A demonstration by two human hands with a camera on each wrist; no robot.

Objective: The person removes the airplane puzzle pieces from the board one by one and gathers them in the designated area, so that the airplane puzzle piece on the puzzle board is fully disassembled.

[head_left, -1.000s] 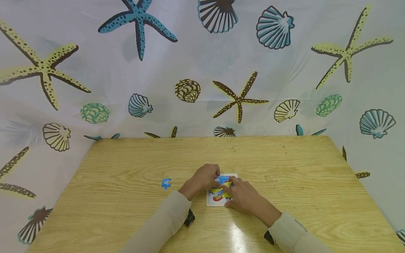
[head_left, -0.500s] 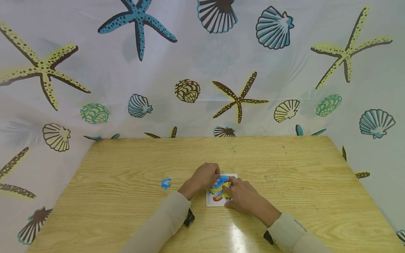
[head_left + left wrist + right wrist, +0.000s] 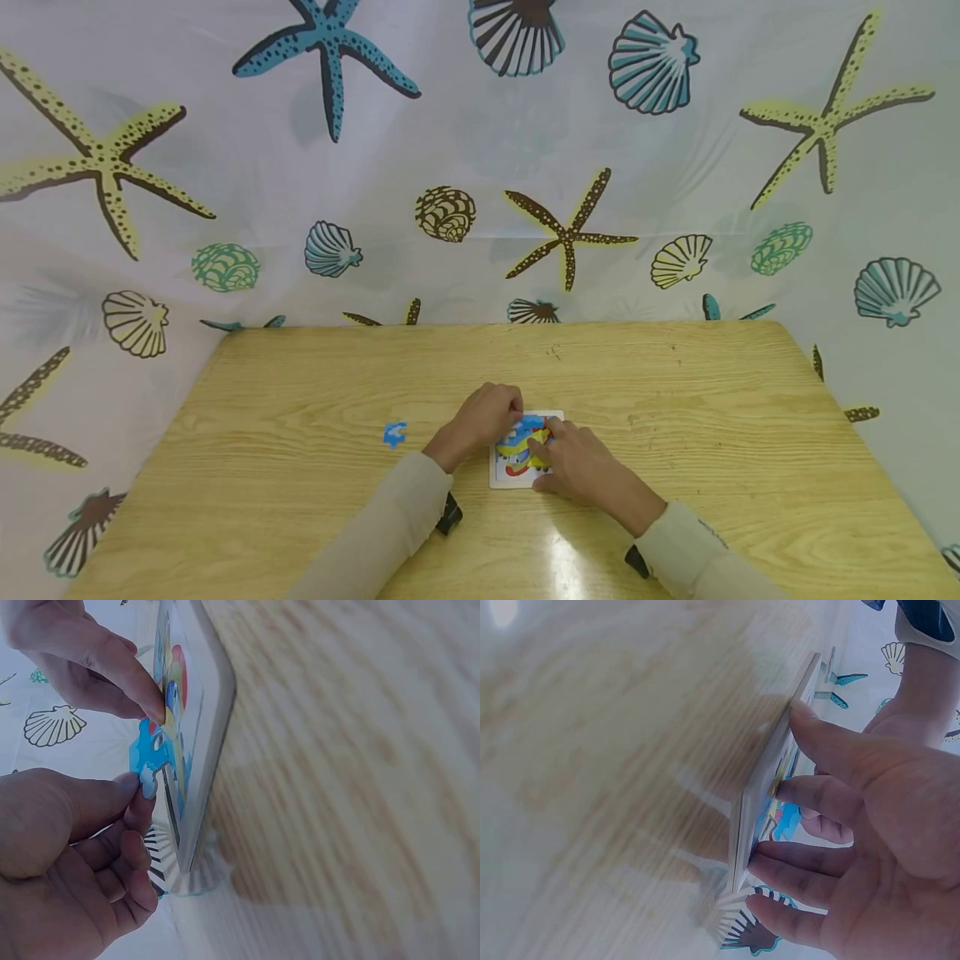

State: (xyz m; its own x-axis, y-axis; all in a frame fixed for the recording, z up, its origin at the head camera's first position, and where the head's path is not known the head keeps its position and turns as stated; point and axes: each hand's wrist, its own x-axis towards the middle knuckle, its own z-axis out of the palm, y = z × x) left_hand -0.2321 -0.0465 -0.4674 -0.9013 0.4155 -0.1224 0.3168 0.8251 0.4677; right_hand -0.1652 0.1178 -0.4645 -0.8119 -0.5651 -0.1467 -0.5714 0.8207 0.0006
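Jigsaw piece (image 3: 151, 755), blue-and-white, pinched in left hand (image 3: 483, 417) between thumb and finger, tilted, extending right over far part of puzzle tray (image 3: 513, 485); right hand (image 3: 583, 465) with fingers spread on right side.

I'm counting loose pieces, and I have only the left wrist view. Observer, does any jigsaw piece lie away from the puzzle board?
Observer: Yes. The head view shows a loose blue-and-white jigsaw piece on the wooden table, left of the puzzle board.
Operator: I see the right hand but not its thumb. Where is that?
Observer: In the right wrist view, the thumb touches the puzzle board's edge.
Operator: Any clothing close to the hands?
Observer: Yes, the head view shows two beige sleeves.
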